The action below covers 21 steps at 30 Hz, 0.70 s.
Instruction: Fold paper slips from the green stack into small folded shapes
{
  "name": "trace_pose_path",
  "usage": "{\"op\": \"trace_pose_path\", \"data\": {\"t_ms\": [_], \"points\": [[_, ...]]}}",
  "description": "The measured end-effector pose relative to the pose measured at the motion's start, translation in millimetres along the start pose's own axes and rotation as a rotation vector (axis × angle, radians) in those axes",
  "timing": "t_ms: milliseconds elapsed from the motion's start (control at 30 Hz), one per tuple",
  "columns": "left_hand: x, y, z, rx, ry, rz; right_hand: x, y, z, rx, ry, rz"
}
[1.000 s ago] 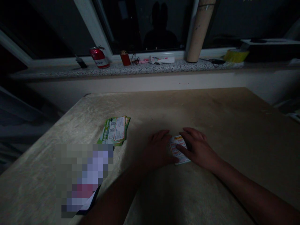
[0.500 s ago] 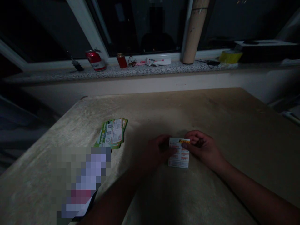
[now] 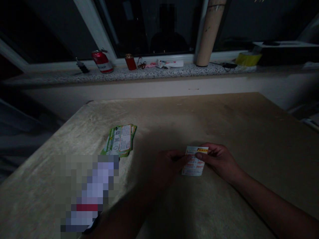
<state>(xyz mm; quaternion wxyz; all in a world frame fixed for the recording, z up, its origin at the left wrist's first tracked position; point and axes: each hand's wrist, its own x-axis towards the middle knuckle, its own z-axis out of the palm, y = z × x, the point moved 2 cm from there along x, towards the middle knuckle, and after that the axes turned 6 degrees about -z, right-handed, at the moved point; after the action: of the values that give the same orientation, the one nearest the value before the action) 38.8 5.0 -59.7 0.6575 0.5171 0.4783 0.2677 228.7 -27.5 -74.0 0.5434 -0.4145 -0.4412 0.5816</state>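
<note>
A small printed leaflet (image 3: 193, 167), white with orange text and a yellow strip at its top, is held up between my two hands above the table. My right hand (image 3: 221, 159) pinches its upper right part, thumb in front and fingers behind. At the left edge my left hand (image 3: 169, 164) closes on it, thumb across the front; the fingers behind lie in shadow. Off to the left lies a stack of green and white printed flyers (image 3: 121, 141), slightly fanned. Whether the leaflet is folded I cannot tell.
A pixelated, elongated object (image 3: 92, 192) lies front left on the table (image 3: 159, 114). Along the granite sill (image 3: 119, 75) stand a red can (image 3: 102, 62), a small red jar (image 3: 130, 62), a cardboard tube (image 3: 209, 36), crumpled wrappers (image 3: 169, 64) and a yellow tape roll (image 3: 248, 59).
The leaflet and my hands have shifted slightly right, and the leaflet is tilted more. My left thumb lies higher on its front. The view has moved a little.
</note>
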Motion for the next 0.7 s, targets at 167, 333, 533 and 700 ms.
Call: {"op": "trace_pose_path", "data": {"t_ms": [167, 333, 533, 700], "points": [[0.0, 0.0, 0.3, 0.017, 0.026, -0.033, 0.3, -3.2, 1.4, -0.019, -0.004, 0.000], [-0.7, 1.0, 0.2, 0.014, 0.006, -0.010, -0.4, -2.5, 0.3, -0.042, 0.005, -0.008], [1.0, -0.2, -0.1, -0.041, -0.019, -0.010, -2.7, -7.3, 2.3, -0.106, 0.021, -0.026], [2.5, -2.1, -0.4, -0.060, -0.022, -0.015, -3.9, -10.3, 3.9, -0.138, 0.043, -0.044]]}}
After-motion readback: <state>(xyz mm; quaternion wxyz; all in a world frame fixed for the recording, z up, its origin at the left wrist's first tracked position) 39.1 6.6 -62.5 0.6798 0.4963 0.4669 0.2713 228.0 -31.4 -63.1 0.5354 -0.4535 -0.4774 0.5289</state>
